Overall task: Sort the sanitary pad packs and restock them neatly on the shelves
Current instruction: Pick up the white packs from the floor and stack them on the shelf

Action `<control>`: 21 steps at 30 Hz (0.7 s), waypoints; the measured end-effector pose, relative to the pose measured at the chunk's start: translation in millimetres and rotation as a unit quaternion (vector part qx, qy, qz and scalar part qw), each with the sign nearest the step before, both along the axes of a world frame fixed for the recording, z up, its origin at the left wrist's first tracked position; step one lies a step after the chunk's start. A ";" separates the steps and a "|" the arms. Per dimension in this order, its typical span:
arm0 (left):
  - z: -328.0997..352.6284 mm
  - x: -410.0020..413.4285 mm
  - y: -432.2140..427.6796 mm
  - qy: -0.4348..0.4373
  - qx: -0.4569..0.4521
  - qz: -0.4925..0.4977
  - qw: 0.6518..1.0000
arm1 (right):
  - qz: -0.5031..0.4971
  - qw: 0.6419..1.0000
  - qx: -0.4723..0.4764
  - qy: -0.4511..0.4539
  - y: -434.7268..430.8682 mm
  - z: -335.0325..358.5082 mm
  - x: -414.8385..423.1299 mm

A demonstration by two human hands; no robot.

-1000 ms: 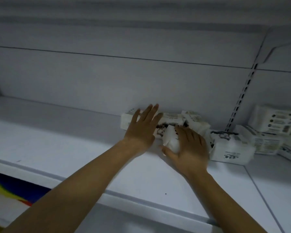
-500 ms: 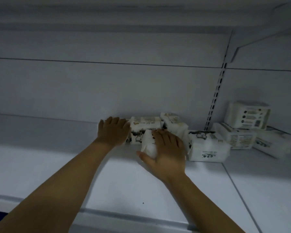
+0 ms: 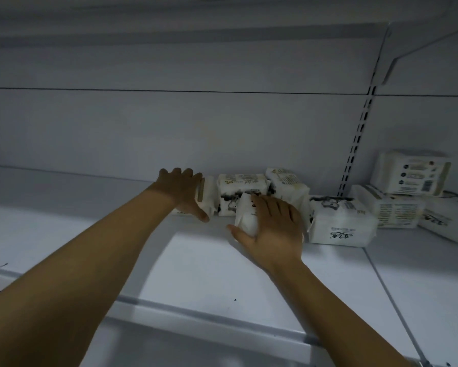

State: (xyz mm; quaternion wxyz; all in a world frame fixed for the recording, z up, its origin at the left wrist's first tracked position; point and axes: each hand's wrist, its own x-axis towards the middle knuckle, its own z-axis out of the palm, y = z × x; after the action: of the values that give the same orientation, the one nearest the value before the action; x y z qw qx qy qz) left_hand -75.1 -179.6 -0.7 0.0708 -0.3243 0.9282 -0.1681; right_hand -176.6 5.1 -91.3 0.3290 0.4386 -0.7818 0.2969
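Your left hand (image 3: 181, 192) has slid leftward off the middle of the row. It now curls over the end pack (image 3: 206, 197) at the back of the shelf (image 3: 196, 274), fingers hooked over its top and thumb down its front. Your right hand (image 3: 273, 229) stays put, cupping a loose pack (image 3: 245, 217) that stands on end just in front of the row, fingers laid across it and thumb by its near corner.

Behind the loose pack are the middle pack (image 3: 239, 185) and a tilted pack (image 3: 287, 186). A flat pack (image 3: 340, 226) lies just beside your right hand, toward the post (image 3: 355, 149). Beyond the post is a pile (image 3: 410, 178) of other packs.

You seem to be squaring up the row, not yet done. Next, brace the end pack and seat the loose pack into line without knocking the tilted one over. Then straighten that one too.
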 end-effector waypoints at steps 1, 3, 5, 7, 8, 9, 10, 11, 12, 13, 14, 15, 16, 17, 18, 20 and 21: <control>1.7 1.5 0.0 -0.020 -0.022 -0.009 1.000 | 0.000 1.000 0.004 0.000 0.2 0.2 -0.2; -2.1 4.1 -1.5 -0.035 -0.042 -0.026 0.998 | -0.001 1.000 0.008 -0.001 0.0 0.0 -0.8; -11.4 7.7 -1.3 -0.011 0.003 -0.032 0.999 | -0.003 1.000 0.011 -0.001 -0.5 -0.5 -0.7; -18.0 12.5 -1.1 0.042 0.057 -0.032 0.997 | -0.001 1.000 0.007 -0.003 -0.6 0.1 -0.5; -19.3 15.6 -0.2 0.063 0.068 -0.030 0.995 | 0.000 1.000 0.007 -0.005 -0.7 0.3 -0.8; -18.9 18.8 1.1 0.073 0.071 -0.026 0.994 | 0.001 1.000 0.009 -0.009 -0.8 0.0 -1.1; -18.0 21.4 2.6 0.075 0.070 -0.023 0.994 | 0.000 1.000 0.018 -0.017 -0.9 -0.5 -1.0; -17.9 23.9 3.5 0.075 0.071 -0.019 0.994 | -0.007 0.999 0.039 -0.029 -0.9 -1.5 -0.7; -17.9 26.2 4.6 0.075 0.075 -0.015 0.994 | -0.019 0.996 0.073 -0.041 -0.9 -0.7 1.0; -18.1 28.1 6.1 0.074 0.082 -0.011 0.994 | -0.030 0.992 0.112 -0.049 -1.0 0.5 2.6; -18.2 29.9 7.7 0.073 0.089 -0.006 0.993 | -0.037 0.988 0.143 -0.052 -1.6 2.2 2.6; -18.1 31.4 10.0 0.074 0.096 -0.002 0.993 | -0.042 0.984 0.166 -0.047 -2.0 3.7 1.3; -18.5 33.3 13.2 0.077 0.100 0.000 0.992 | -0.043 0.981 0.183 -0.043 -1.7 5.1 0.4; -20.2 35.9 16.3 0.083 0.103 0.002 0.991 | -0.044 0.981 0.189 -0.032 -1.4 6.2 -0.9; -22.4 39.8 19.7 0.098 0.107 0.002 0.989 | -0.043 0.982 0.185 -0.015 -1.1 7.5 -0.6; -27.5 52.6 23.9 0.163 0.140 -0.001 0.977 | -0.042 0.983 0.176 0.024 -2.7 16.1 6.7; -28.4 62.4 25.8 0.211 0.181 0.002 0.961 | -0.040 0.980 0.191 0.037 -3.9 24.6 11.6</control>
State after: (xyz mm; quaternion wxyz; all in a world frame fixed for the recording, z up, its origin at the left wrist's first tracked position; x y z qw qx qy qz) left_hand -12.7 -153.8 -29.1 -0.0684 -0.3364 0.9362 0.0755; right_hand -165.0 1.3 -66.7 0.2795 0.4728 -0.8281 0.1122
